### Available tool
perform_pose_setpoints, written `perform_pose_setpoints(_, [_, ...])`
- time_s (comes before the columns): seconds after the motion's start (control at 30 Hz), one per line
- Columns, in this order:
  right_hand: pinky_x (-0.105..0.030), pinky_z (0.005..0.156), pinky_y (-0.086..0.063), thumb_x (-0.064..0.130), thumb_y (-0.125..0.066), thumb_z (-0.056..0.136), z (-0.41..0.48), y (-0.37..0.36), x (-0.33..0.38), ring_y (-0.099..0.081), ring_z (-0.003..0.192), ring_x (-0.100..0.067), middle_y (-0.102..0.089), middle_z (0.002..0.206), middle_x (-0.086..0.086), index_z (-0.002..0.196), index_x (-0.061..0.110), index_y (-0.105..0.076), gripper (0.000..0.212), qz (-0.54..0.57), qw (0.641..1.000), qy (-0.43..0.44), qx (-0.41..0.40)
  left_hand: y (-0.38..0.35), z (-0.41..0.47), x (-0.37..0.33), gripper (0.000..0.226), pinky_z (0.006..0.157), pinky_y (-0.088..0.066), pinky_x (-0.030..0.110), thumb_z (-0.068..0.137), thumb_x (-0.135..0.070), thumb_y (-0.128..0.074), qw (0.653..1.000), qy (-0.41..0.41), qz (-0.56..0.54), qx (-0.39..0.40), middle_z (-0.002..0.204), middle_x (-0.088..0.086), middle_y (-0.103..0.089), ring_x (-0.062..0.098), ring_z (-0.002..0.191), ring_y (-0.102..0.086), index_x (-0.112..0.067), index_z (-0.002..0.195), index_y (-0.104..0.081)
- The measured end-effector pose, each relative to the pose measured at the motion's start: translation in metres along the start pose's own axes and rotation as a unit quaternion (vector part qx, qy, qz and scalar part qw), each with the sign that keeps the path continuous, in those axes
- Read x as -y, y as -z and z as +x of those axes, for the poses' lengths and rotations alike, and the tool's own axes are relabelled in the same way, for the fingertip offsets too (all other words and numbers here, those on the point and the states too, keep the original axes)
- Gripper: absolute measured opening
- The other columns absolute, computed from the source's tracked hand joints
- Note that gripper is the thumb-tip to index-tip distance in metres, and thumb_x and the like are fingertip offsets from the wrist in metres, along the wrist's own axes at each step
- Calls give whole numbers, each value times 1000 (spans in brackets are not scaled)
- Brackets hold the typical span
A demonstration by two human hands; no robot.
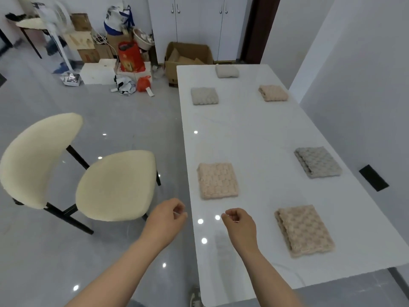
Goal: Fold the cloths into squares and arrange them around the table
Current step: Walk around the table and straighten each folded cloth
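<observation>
Head camera looks down on a long white desk [250,134] running from the lower centre to the upper centre of the frame. Six folded cloths lie on it, well apart from one another. A pink cloth [218,180] sits near the left edge at mid-frame, just above the hands. A larger beige cloth [304,230] lies at lower right, beside the right hand [240,224] but not touching it. A grey cloth [317,161] rests near the right edge at middle right. Farther up, a pale grey cloth [204,95] lies on the left, a peach cloth [273,93] on the right, and a light cloth [227,70] at the far end.

Both hands hover at lower centre, fingers curled loosely inward, holding nothing. The left hand [169,218] hangs just off the desk's left edge, over the floor; the right hand is above the bare desk surface. A cream chair [115,185] stands at the left.
</observation>
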State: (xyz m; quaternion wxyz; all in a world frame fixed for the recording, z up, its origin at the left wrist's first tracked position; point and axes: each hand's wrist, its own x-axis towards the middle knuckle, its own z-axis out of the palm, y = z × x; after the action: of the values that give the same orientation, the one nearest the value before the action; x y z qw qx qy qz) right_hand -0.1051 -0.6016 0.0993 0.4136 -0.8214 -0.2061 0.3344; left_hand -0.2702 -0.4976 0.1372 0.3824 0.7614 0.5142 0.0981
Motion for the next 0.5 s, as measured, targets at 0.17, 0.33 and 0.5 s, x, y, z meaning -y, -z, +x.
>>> perform_pose_setpoints(0.17, [-13,63,-40,21,-62,88,10,-23,13,-59,82,-5,-63,88,8,95,19,-62,7,14,998,-30,-55,19,43,13,9,67,-48,22,88,-21,-57,998,-43,7,45,92,-9,-62,4,81,-59,-20,94,-63])
perform_pose_setpoints(0.33, [-24,70,-50,22,-63,87,0,-64,25,-63,81,-12,-65,86,6,92,19,-64,6,69,986,-78,-132,49,87,34,6,67,-42,11,87,-18,-57,987,-105,26,121,92,-6,-64,6,80,-60,-22,91,-60])
perform_pose_setpoints(0.5, [-36,83,-55,23,-65,87,-20,-99,33,-63,84,-12,-66,87,4,92,20,-64,6,109,966,-133,-195,64,122,42,6,62,-38,4,88,-16,-57,972,-144,42,181,90,-6,-63,9,81,-59,-22,91,-59])
